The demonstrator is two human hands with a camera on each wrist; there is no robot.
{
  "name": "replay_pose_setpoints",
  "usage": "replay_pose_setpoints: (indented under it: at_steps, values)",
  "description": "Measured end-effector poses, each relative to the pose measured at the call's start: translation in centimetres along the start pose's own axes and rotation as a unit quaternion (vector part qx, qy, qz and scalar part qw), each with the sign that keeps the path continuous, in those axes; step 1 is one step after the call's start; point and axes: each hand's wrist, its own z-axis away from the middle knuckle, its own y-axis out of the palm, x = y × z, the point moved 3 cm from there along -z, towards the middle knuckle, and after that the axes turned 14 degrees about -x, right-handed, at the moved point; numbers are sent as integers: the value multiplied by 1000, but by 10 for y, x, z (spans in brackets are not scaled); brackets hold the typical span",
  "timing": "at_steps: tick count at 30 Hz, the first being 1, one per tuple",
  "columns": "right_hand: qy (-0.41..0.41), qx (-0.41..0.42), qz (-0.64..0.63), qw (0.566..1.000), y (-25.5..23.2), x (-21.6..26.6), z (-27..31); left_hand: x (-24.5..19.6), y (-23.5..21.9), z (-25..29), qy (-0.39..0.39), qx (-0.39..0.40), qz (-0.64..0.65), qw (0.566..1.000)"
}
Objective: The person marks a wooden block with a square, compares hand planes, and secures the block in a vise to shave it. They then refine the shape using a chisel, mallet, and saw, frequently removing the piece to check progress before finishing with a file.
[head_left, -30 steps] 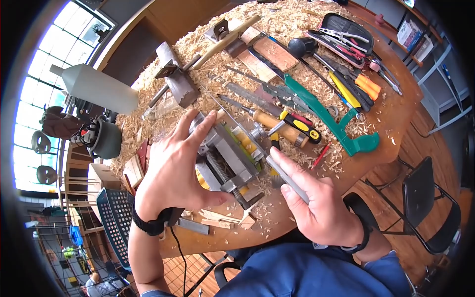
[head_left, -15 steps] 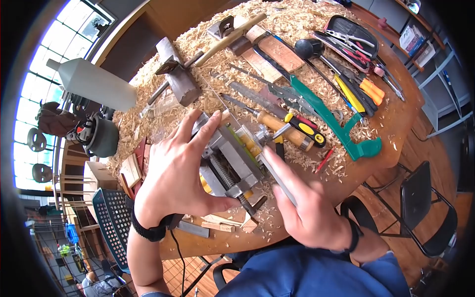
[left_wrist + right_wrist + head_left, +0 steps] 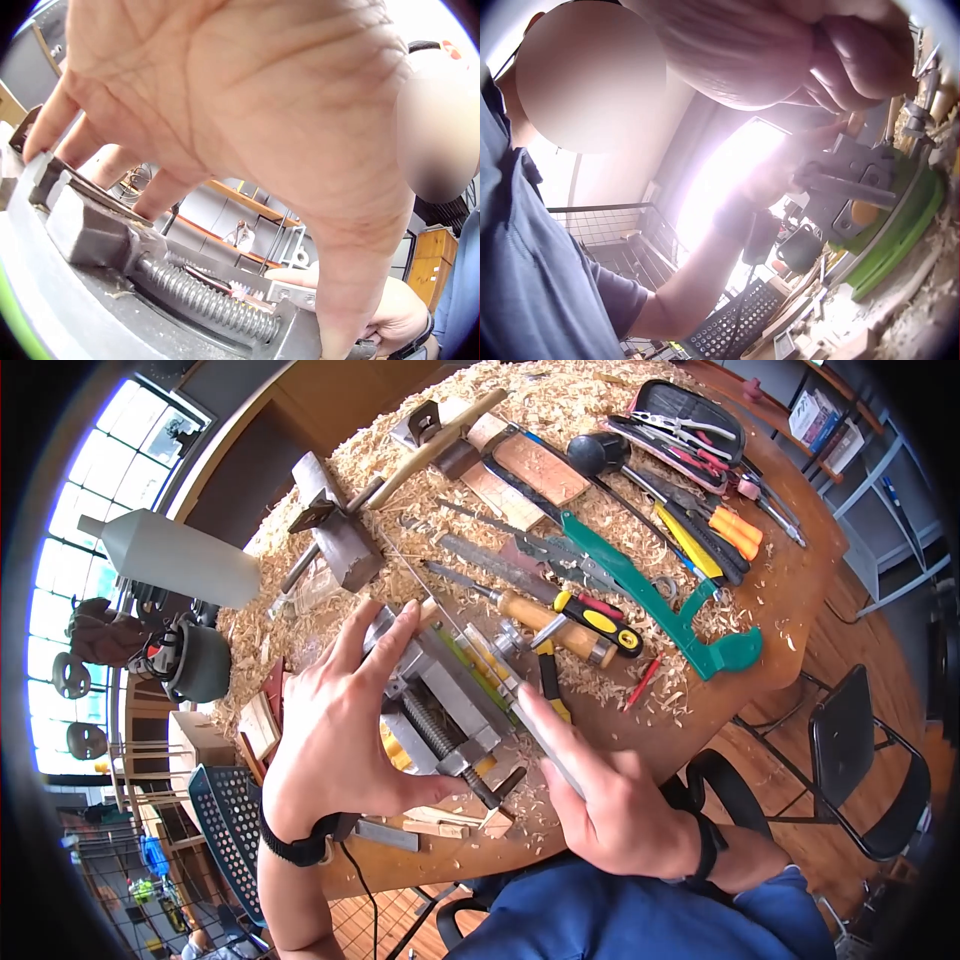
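In the head view, my left hand (image 3: 345, 730) spans a grey metal vise (image 3: 455, 695), fingers at its far end and thumb by the screw end. The left wrist view shows the hand (image 3: 225, 90) arched above the vise screw (image 3: 214, 300), fingertips on metal. Between my right hand's (image 3: 620, 810) thumb and fingers is a flat grey bar (image 3: 555, 748), its front end at the vise's right side, by a yellow-green strip. Seen from the right wrist, that hand (image 3: 802, 56) is above the vise (image 3: 855, 176); the bar cannot be made out there.
A green-handled saw (image 3: 640, 595), a wooden handle (image 3: 555, 628) and a red pencil (image 3: 643, 682) lie right of the vise. Wood shavings (image 3: 400, 450) cover the back. A mallet-like tool (image 3: 350, 540) lies behind the left hand, near a translucent bottle (image 3: 175, 560). Wood scraps (image 3: 440, 825) lie in front.
My right hand and the bar have moved forward along the vise's right side. The left hand keeps its grip on the vise. The head view has shifted slightly.
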Motion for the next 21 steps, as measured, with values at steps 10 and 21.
replay_pose_setpoints:
  at_steps: [10,21]
  values:
    - [90,27,-33,995,-12,0,-10,-5,0,-5,7,-34,-2,999]
    - [12,11,-64,998,21,-32,-46,-3,2,-4,-6,-26,7,1000]
